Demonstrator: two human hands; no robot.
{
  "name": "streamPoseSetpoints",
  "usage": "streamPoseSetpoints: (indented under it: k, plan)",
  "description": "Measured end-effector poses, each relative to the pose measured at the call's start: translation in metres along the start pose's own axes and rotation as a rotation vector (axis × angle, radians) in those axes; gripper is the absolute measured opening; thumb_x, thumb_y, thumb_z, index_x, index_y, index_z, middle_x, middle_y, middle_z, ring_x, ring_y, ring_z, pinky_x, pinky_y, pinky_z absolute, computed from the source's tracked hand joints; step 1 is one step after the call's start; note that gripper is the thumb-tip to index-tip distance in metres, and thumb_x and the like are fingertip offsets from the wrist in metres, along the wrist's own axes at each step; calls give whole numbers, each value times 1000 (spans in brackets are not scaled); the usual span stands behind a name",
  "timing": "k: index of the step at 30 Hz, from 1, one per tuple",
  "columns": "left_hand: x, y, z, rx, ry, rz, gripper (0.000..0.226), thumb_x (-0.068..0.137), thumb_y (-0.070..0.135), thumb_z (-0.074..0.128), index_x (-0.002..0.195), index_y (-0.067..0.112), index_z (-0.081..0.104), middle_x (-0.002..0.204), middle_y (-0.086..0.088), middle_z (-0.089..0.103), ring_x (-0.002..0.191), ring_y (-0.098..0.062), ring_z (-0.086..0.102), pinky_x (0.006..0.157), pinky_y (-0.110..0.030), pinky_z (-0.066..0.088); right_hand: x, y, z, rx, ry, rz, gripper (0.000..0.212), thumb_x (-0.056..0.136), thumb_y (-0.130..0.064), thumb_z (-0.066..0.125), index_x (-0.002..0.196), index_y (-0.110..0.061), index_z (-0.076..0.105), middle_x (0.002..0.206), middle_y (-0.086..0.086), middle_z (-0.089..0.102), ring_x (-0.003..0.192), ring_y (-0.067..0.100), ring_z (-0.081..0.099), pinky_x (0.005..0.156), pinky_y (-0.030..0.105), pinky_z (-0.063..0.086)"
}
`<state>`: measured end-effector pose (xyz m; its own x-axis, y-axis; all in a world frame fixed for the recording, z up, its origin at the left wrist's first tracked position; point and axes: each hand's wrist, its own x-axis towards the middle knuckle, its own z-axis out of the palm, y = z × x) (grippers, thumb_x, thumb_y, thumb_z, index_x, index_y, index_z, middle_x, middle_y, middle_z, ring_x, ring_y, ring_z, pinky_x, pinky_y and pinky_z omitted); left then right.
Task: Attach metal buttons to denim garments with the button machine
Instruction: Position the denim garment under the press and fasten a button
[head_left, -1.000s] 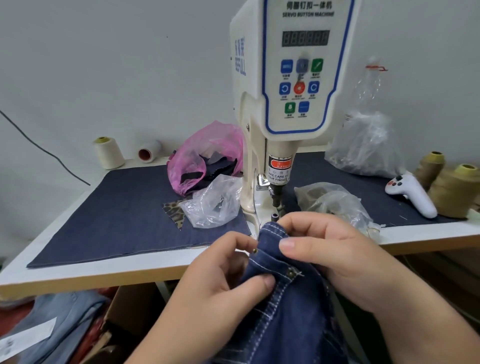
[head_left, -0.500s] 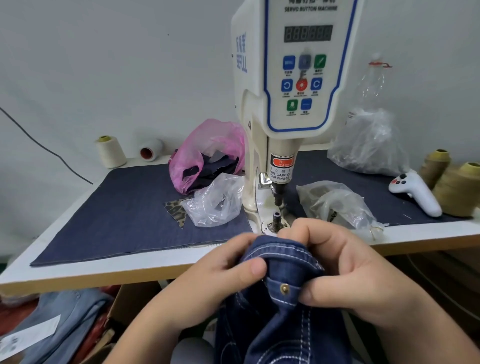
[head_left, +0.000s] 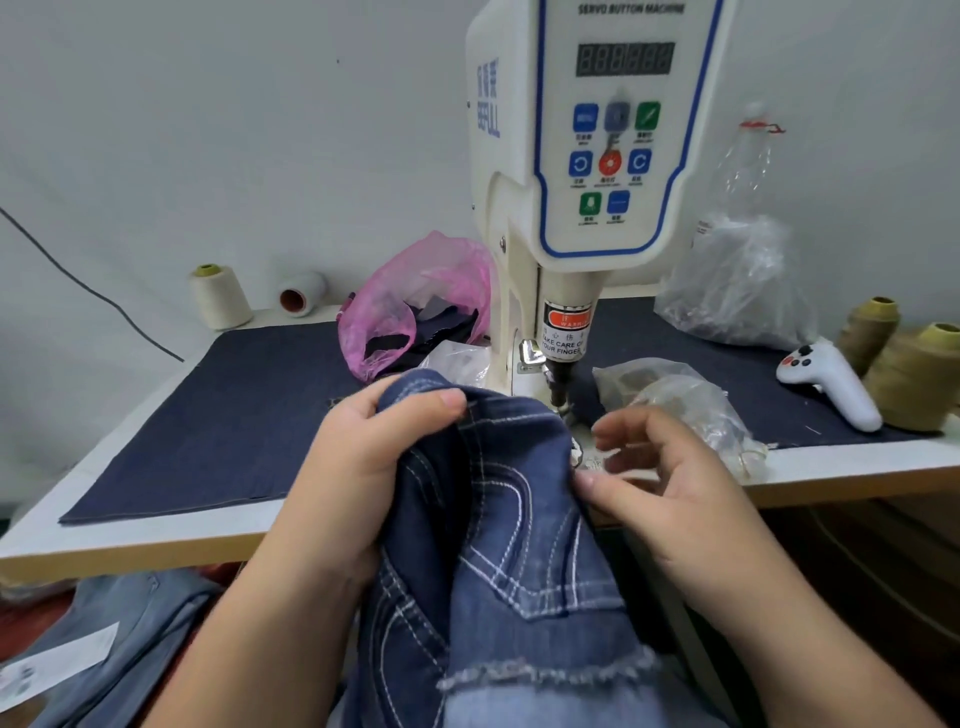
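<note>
- Half a second back, both my hands were bunched round the jeans' edge with a brass stud facing me; since then the jeans (head_left: 498, 525) had been pushed forward toward the button machine (head_left: 587, 171) and turned, so no stud showed on the cloth.
- My left hand (head_left: 358, 467) gripped the folded upper edge of the jeans, thumb laid over the top of the fold and fingers curled underneath, holding it up just in front of the machine's base.
- My right hand (head_left: 670, 483) had let go of most of its hold: fingers were loosely spread and half curled, thumb tip touching the right edge of the cloth. Whether it pinched the cloth I could not tell.
- Between my right fingers and the cloth, a small metal part sat on the machine's base below the punch (head_left: 560, 384); blur kept me from saying what.
- I judged this the positioning step, the cloth not yet under the punch.
- Next would call for sliding the fold flat over the lower die, with fingers kept well clear of the punch, as the warning label (head_left: 567, 332) says.
- Clear bags (head_left: 670, 395) lay just right of the base.
</note>
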<state>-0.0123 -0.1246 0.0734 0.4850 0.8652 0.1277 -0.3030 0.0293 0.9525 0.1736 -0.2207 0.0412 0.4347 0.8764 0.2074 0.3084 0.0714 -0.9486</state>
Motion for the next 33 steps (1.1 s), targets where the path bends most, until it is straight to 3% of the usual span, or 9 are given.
streamPoseSetpoints:
  k: [5, 8, 10, 14, 18, 20, 24, 28, 33]
  plan:
    - [3, 7, -8, -8, 156, 17, 23, 61, 19, 74, 82, 12, 74, 85, -21, 70, 77, -33, 66, 76, -42, 53, -23, 3, 9, 117, -354, 215, 65, 69, -72, 57, 64, -7, 61, 63, 12, 56, 59, 19, 50, 60, 30, 38]
    - [4, 4, -9, 11, 303, 48, 18, 66, 22, 72, 81, 14, 78, 86, -19, 73, 79, -32, 68, 80, -46, 53, -38, 3, 2, 101, -693, 305, 112, 58, -94, 44, 86, 12, 65, 77, 27, 61, 61, 24, 55, 56, 21, 43]
    - [3, 1, -7, 33, 381, 85, 18, 67, 24, 74, 82, 16, 78, 87, -17, 75, 78, -29, 70, 77, -45, 56, -34, 1, 3, 103, -799, 410, 125, 43, -103, 47, 103, 6, 67, 91, 26, 66, 73, 29, 59, 62, 28, 48]
    - [3, -2, -6, 134, 478, 159, 15, 70, 29, 76, 82, 21, 77, 88, -19, 74, 73, -22, 69, 68, -40, 58, -29, -14, 3, 171, -835, 383, 85, 49, -85, 72, 116, -34, 65, 109, 14, 72, 84, 24, 65, 69, 32, 50]
    - [6, 0, -8, 149, 512, 167, 17, 69, 31, 77, 82, 20, 77, 85, -16, 73, 75, -24, 68, 72, -45, 57, -33, -19, 2, 392, -800, 225, 31, 74, -25, 81, 102, -28, 67, 85, -6, 70, 74, 9, 65, 65, 26, 51]
    - [7, 0, -9, 149, 521, 164, 16, 70, 30, 77, 82, 21, 77, 91, -19, 74, 75, -23, 69, 73, -44, 58, -33, -20, 2, 342, -705, 138, 17, 73, -22, 78, 86, -29, 71, 76, -6, 69, 65, 7, 61, 60, 23, 49]
    - [9, 1, -14, 109, 542, 163, 13, 72, 27, 75, 83, 21, 78, 86, -14, 75, 74, -22, 70, 68, -38, 58, -31, -13, -6, 405, -533, -8, 19, 69, -25, 86, 70, -22, 67, 63, 0, 61, 56, 9, 55, 55, 18, 43]
    - [10, 3, -16, 93, 544, 152, 16, 72, 27, 74, 85, 20, 78, 85, -11, 76, 74, -20, 70, 65, -34, 58, -28, -4, -5, 570, -425, -158, 27, 71, -12, 76, 64, -13, 49, 79, 17, 53, 72, 31, 48, 68, 37, 39]
    - [15, 0, -15, 69, 547, 131, 7, 80, 16, 72, 85, 14, 77, 83, -11, 76, 71, -19, 70, 58, -28, 58, -27, -3, -5, 758, -354, -91, 24, 63, -4, 72, 72, -17, 54, 78, 7, 59, 68, 17, 55, 63, 26, 50]
